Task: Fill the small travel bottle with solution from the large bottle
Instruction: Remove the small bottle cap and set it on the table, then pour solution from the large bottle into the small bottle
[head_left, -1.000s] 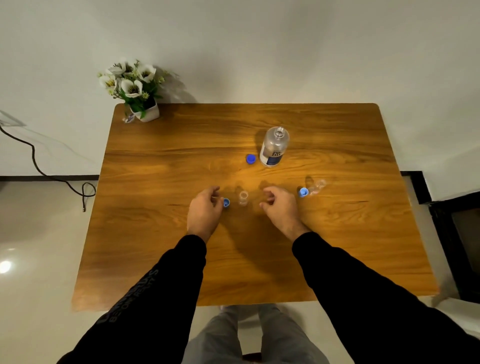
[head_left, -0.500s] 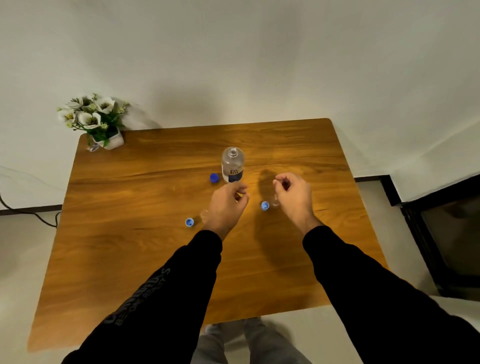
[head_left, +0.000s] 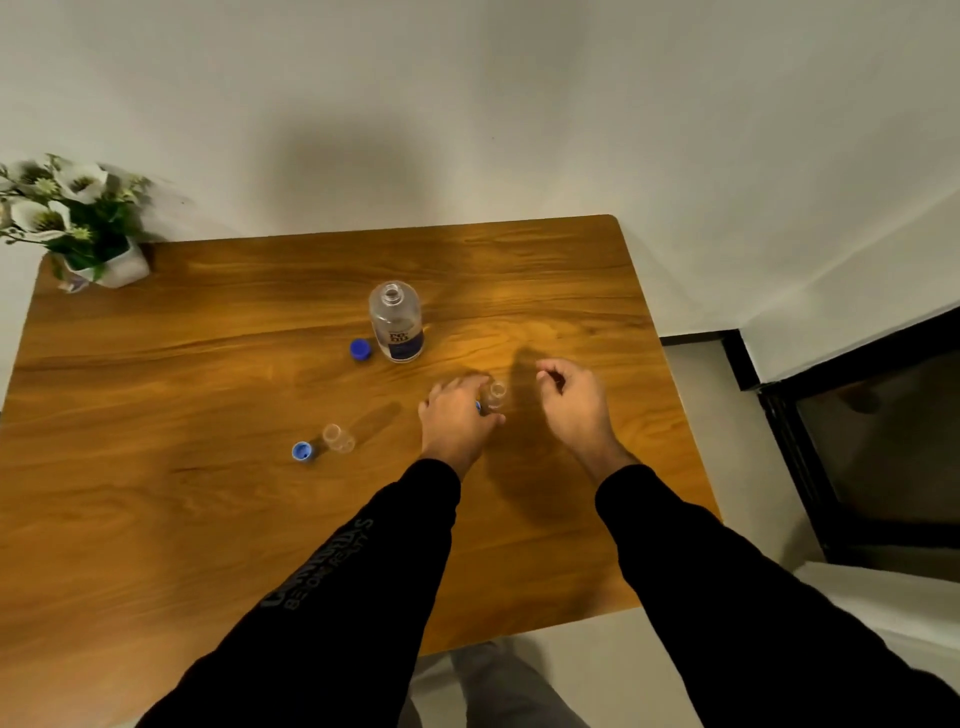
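Your left hand (head_left: 457, 415) curls round a small clear travel bottle (head_left: 496, 395) standing on the grained wooden table (head_left: 208, 519) (a blue cap peeks beneath your fingers), your right hand (head_left: 574, 405) hovers loosely curled and empty beside it, and the large, round-shouldered clear bottle (head_left: 396, 328) stands uncapped behind.

The large bottle (head_left: 396, 328) carries a dark blue label with pale lettering too blurred to read, and the left sleeve (head_left: 332, 566) bears grey print of which only a fragment resembling "BE ONE REALITY" can be made out, uncertainly.
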